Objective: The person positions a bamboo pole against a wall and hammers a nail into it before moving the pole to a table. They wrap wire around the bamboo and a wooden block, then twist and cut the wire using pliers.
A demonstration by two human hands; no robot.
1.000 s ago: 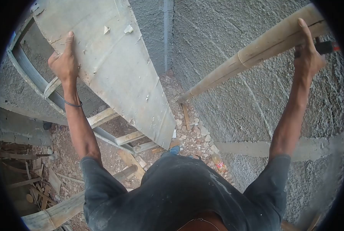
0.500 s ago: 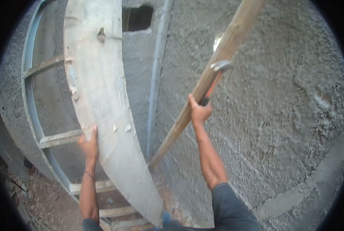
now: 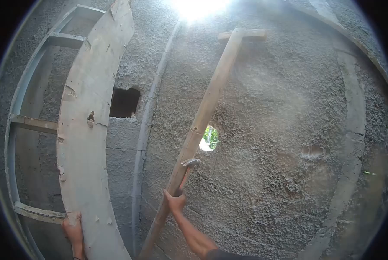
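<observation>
At the lower left, my left hand (image 3: 73, 230) grips the left edge of a long pale board (image 3: 87, 151), beside a rung of a metal frame (image 3: 12, 173). My right hand (image 3: 175, 203) is closed around a hammer (image 3: 186, 175) and rests against a long wooden pole (image 3: 204, 108). The hammer's head lies beside the pole, just above the hand. The pole leans up to the right and has a short crosspiece (image 3: 254, 35) at its top.
A rough plastered wall (image 3: 263, 173) rises in front, with a square dark hole (image 3: 125, 102) and a small bright hole (image 3: 209, 138). A pale vertical pipe (image 3: 141, 151) runs between board and pole. Bright light shines at the top.
The view has tilted upward, so the pole's top and crosspiece now show and both hands sit lower in view. The hands keep their holds.
</observation>
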